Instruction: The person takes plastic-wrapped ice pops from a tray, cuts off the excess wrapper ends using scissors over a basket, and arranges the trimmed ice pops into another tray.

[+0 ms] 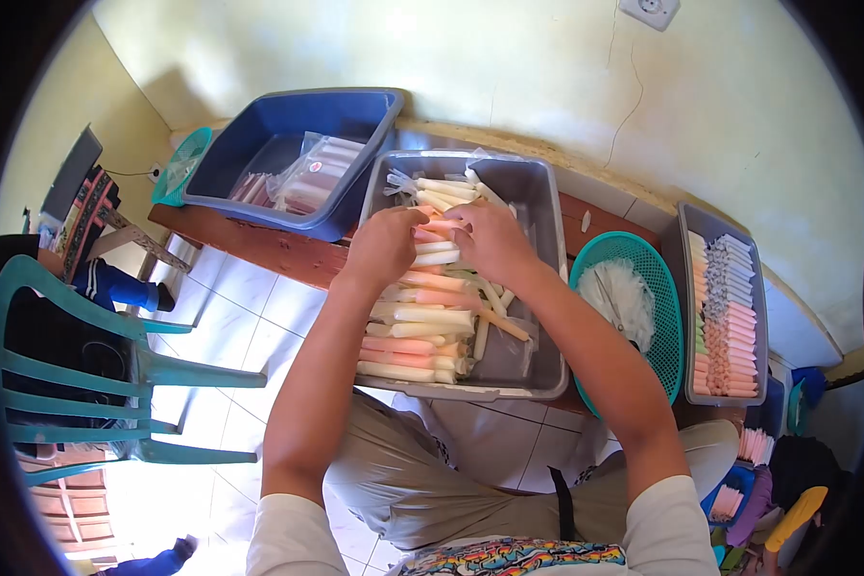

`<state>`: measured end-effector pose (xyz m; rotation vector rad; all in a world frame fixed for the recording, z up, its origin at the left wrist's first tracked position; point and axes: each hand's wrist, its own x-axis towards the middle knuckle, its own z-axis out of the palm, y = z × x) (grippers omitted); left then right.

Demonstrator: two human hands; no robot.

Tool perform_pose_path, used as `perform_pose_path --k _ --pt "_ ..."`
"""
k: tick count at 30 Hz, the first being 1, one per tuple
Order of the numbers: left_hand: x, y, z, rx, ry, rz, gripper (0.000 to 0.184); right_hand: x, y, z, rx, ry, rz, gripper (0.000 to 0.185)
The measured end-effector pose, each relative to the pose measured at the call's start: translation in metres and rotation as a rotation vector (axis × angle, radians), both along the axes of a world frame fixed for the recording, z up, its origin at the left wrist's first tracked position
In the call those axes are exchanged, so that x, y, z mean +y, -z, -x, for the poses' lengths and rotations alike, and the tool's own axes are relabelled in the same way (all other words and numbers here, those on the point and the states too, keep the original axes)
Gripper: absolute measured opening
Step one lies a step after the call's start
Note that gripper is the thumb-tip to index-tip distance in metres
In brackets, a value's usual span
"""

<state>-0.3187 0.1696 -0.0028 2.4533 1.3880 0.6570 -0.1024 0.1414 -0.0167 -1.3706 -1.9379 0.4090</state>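
Observation:
Slim filled plastic tubes like ice pops, in pink, orange and cream, lie stacked in a grey tub [545,370] before my knees. My left hand [386,248] is over the pile's upper left, its fingers closed at one end of a pink-orange tube [436,226]. From the other side my right hand [494,242] has its fingers bent in at the opposite end. My hands partly hide the tube and those beneath. Below them lie more cream tubes [432,315], with some leaning loose toward the tub's right side.
A blue tub [250,125] holding packed tubes stands left on the wooden bench [250,245]. At right are a green basket [677,288] with clear plastic bags and scissors, and a grey tray [686,230] of tied tubes. A green chair [77,374] is left; other people show at the edges.

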Motion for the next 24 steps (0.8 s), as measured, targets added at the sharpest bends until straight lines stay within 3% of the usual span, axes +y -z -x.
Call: perform_pose_path --k 7,13,18,24 --pt "0.007 0.009 -0.006 0.091 -0.038 0.005 0.021 0.014 0.010 0.002 -0.056 0.008 0.068 0.022" --pt "0.007 0.014 -0.011 0.131 -0.035 -0.039 0.018 0.012 0.016 0.002 0.065 0.056 0.174 0.022" --pt "0.005 0.012 -0.014 0.071 -0.037 -0.053 0.019 0.009 0.016 -0.001 0.000 0.075 -0.021 0.019" --pt "-0.001 0.005 -0.022 -0.077 -0.107 -0.067 0.027 -0.003 0.002 -0.004 0.092 0.147 -0.075 0.022"
